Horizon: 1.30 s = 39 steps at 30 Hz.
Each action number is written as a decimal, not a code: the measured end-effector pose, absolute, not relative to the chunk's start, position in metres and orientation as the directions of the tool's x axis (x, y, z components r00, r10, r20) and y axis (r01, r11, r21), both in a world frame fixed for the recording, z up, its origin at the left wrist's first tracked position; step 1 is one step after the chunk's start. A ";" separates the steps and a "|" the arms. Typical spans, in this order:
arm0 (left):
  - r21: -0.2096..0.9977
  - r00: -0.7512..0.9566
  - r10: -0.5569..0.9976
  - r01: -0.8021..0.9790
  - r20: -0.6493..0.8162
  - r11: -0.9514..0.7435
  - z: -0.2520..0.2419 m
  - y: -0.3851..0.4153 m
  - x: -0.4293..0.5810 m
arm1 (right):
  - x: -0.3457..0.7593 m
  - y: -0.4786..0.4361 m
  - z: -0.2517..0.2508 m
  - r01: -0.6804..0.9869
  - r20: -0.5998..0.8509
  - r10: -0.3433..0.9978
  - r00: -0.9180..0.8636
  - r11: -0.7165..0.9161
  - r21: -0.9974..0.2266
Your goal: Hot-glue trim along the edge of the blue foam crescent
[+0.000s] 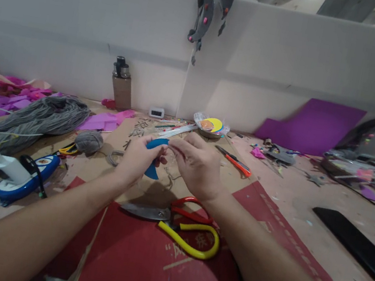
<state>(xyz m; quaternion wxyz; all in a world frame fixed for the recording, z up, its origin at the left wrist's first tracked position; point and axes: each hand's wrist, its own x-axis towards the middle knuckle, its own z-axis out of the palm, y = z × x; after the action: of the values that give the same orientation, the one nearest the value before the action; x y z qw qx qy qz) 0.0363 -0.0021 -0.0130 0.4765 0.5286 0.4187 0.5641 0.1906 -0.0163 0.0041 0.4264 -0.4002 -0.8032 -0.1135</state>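
Observation:
My left hand (137,158) is closed on a curved blue piece (153,171), which looks like cut paper or felt, its lower end hanging below the fingers. Beside it my right hand (199,164) pinches at the upper tip of the same blue piece; the fingertips hide what lies between them. Below both hands, scissors (164,215) with one red and one yellow handle lie on red cardboard (137,262). A thin grey yarn end (171,176) shows on the brown cardboard behind the hands.
To the left are a grey yarn hank (42,117), a yarn ball (89,141) and a blue power strip (30,180) with a white plug. A utility knife (236,161), a black phone-like slab (354,245) and purple sheet (315,126) are on the right. A bottle (122,85) stands behind.

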 end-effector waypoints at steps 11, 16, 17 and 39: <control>0.986 0.161 0.973 -0.050 0.168 -0.162 -0.013 -0.005 0.036 | 0.201 -0.010 0.013 0.650 0.766 0.623 -0.155 0.649 -0.396; 0.988 0.190 0.969 -0.010 0.155 -0.156 -0.012 -0.006 0.036 | 0.202 -0.010 0.014 0.642 0.753 0.636 -0.171 0.651 -0.405; 0.988 0.199 0.968 0.002 0.151 -0.154 -0.011 -0.007 0.036 | 0.203 -0.009 0.014 0.634 0.749 0.641 -0.171 0.653 -0.414; 0.922 0.281 0.893 0.062 0.351 -0.382 -0.002 -0.005 0.025 | 0.197 -0.002 0.008 0.247 0.548 0.809 -0.213 0.587 -0.771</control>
<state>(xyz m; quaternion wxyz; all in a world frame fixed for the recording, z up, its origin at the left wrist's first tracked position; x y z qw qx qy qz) 0.0253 -0.0049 -0.0024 0.4288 0.6757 0.3536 0.4844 0.1969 -0.0017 0.0082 0.5121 -0.3624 -0.7288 0.2743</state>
